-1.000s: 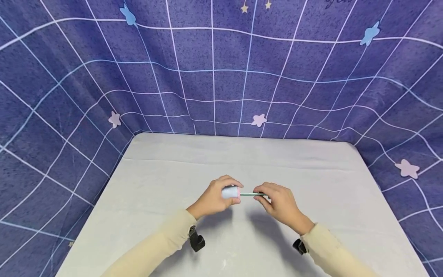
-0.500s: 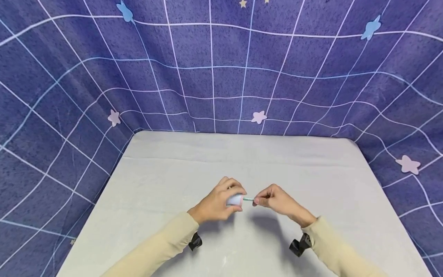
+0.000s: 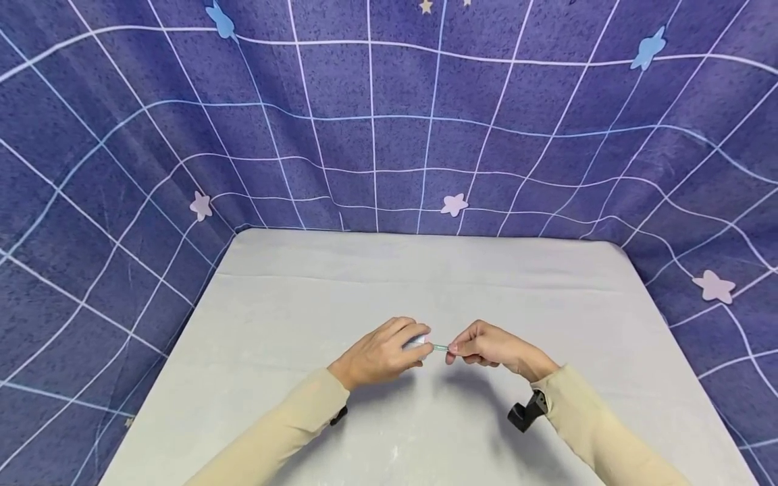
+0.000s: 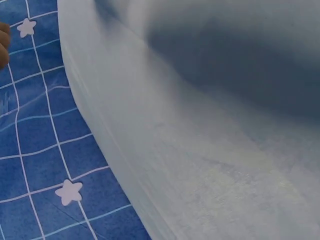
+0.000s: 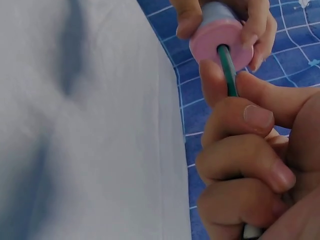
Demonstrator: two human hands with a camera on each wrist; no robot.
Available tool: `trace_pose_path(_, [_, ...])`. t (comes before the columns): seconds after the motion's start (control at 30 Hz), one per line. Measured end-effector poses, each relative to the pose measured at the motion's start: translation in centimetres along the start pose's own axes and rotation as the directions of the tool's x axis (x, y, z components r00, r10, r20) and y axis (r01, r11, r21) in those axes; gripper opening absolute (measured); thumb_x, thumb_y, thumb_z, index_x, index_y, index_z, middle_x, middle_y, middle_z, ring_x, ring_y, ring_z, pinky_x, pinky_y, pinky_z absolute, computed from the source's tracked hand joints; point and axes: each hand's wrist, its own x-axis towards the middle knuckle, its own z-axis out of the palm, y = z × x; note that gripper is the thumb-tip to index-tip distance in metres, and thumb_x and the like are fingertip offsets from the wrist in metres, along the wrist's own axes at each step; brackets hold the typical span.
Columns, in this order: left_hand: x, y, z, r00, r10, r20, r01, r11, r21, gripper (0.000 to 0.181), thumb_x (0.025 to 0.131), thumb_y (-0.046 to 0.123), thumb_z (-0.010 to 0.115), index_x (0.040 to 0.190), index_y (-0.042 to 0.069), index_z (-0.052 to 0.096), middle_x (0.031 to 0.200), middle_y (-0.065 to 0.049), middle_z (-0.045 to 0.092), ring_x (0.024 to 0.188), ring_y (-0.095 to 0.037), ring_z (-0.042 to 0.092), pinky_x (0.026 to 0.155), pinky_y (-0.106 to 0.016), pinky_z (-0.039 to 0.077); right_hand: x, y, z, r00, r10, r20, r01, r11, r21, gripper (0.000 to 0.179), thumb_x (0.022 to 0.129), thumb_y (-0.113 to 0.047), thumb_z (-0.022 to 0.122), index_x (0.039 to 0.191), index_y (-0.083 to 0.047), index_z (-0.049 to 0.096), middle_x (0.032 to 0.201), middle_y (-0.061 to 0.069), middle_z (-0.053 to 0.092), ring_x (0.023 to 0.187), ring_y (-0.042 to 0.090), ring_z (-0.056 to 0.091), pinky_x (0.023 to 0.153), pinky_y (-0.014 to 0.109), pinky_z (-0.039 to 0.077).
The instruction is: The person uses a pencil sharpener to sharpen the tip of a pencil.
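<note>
My left hand (image 3: 381, 352) grips a small light-blue pencil sharpener with a pink end face (image 5: 209, 42), its fingers wrapped about the barrel. A green pencil (image 5: 228, 72) enters the round hole in that pink face; its tip inside is hidden. My right hand (image 3: 489, 347) pinches the pencil between thumb and index finger, close to the sharpener, with the other fingers curled in. In the head view only a short stretch of pencil shows between the hands, held above the table. At the left wrist view's edge, part of a hand (image 4: 4, 45) appears; the sharpener is out of that view.
A white cloth-covered table (image 3: 304, 290) lies beneath both hands. Blue-purple curtain fabric (image 3: 401, 135) with grid lines and stars rises behind it and along both sides. Black wrist straps (image 3: 527, 410) hang under the sleeves.
My left hand has turned over the sharpener, covering more of it. My right hand has changed its hold on the pencil, and less pencil shows between the hands.
</note>
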Motion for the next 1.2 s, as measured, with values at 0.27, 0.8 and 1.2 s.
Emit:
trace_pose_path(0.27, [-1.4,-1.7,-0.6,0.989,-0.099,-0.111,0.103,0.994,0.034,0.02,0.098,0.019,0.049,0.096,0.009,0.066,0.105,-0.012,0.064,0.093,-0.027,0.06,0.084,-0.036,0.051,-1.4,0.6,-2.2,0.999,0.036,-0.002,-0.035,0.999,0.037,0.032,0.094,-0.014,0.054,0.094,0.015,0.065,0.05,-0.007,0.033,0.043,0.004,0.021,0.038,0.02,0.016])
trace_pose_path(0.8, [-1.8,-2.5,-0.8,0.935,-0.315,-0.164,0.285,0.941,-0.18,0.029,0.086,0.028,0.07,0.097,0.003,0.062,0.108,-0.016,0.063,0.097,-0.027,0.062,0.086,-0.037,0.05,-2.2,0.8,-2.7,0.99,0.023,-0.14,-0.02,0.999,0.025,0.034,0.097,-0.02,0.048,0.104,0.009,0.064,0.063,-0.004,0.046,0.049,0.006,0.032,0.045,0.019,0.022])
trace_pose_path(1.2, [-2.0,-1.7,-0.1,0.66,-0.747,-0.086,0.607,0.596,-0.525,0.048,0.068,0.005,0.084,0.106,-0.001,0.056,0.109,-0.015,0.058,0.102,-0.026,0.06,0.088,-0.029,0.052,-2.1,1.5,-2.2,0.911,0.017,-0.412,-0.01,1.0,0.02,0.03,0.088,-0.008,0.058,0.11,0.012,0.057,0.078,-0.004,0.061,0.072,0.011,0.056,0.062,0.029,0.048])
